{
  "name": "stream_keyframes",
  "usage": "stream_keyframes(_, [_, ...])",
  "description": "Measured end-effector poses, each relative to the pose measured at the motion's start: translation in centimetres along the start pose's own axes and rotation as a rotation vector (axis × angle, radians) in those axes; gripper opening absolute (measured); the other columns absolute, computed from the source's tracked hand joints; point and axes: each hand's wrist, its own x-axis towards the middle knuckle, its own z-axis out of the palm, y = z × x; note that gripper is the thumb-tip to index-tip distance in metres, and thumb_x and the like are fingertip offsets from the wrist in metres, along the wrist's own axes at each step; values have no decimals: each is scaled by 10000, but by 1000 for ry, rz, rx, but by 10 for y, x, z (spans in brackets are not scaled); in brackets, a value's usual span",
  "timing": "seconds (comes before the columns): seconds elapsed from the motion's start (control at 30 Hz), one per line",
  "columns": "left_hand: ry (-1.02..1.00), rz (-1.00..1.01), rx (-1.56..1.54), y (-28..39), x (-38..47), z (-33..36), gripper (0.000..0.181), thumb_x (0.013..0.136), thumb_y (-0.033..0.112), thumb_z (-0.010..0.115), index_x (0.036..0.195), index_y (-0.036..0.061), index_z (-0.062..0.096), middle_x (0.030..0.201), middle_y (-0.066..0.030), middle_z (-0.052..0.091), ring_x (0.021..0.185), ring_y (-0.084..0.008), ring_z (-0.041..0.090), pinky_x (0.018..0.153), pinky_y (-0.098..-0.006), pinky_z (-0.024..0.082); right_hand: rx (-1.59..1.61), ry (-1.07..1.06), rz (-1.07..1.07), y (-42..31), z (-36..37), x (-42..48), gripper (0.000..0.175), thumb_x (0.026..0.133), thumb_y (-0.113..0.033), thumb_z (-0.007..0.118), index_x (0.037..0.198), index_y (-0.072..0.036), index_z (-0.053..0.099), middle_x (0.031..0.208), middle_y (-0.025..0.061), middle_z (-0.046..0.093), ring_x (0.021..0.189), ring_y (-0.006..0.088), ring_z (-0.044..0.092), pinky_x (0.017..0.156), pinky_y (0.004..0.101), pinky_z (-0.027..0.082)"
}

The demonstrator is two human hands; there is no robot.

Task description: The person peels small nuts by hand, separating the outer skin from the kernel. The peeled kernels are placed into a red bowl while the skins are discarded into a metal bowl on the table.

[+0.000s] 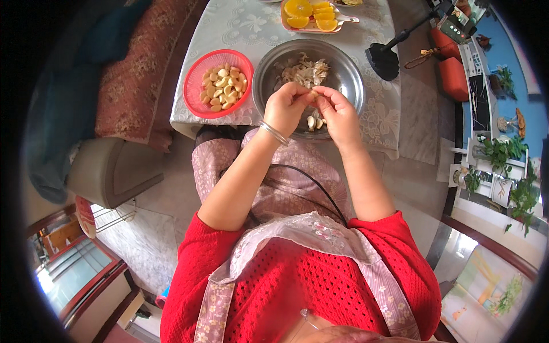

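Note:
Above a wide stainless steel bowl, my left hand and my right hand meet at the fingertips. Both pinch one small garlic clove, which the fingers partly cover. Inside the bowl lies a heap of papery garlic skins at the far side. A few unpeeled garlic cloves rest at its near side, partly hidden by my right hand. Left of the bowl stands a red plastic mesh basket holding many peeled garlic cloves.
A lace-patterned tablecloth covers the table. Orange slices sit on a handled dish at the back. A black stand holding a phone is at the right. A black cable crosses my lap.

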Motion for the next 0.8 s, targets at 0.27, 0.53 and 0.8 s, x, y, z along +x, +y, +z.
stream_keyframes(0.27, [-75,-164,-197,2,-3,-2,140,860,141,620,874,5,589,678,3,561,530,-36,448,468,-188,372,-324,89,-420,-3,1,-4,195,852,-46,602,1043,-18,632,985,70,582,838,131,588,755,240,496])
stream_keyframes(0.53, [-268,-377,-318,8,-1,-15,137,890,150,564,885,13,564,712,-18,548,541,-53,439,463,-183,349,-359,7,-433,1,-7,0,238,806,-2,618,1033,-62,653,967,94,614,867,200,610,738,278,496])
stream_keyframes(0.8, [-182,-394,-416,13,-2,-11,109,862,128,546,866,19,561,697,-20,547,497,-37,398,437,-174,306,-102,-16,-217,5,0,-3,238,833,-52,620,1070,-42,633,944,62,626,863,149,601,773,250,480])
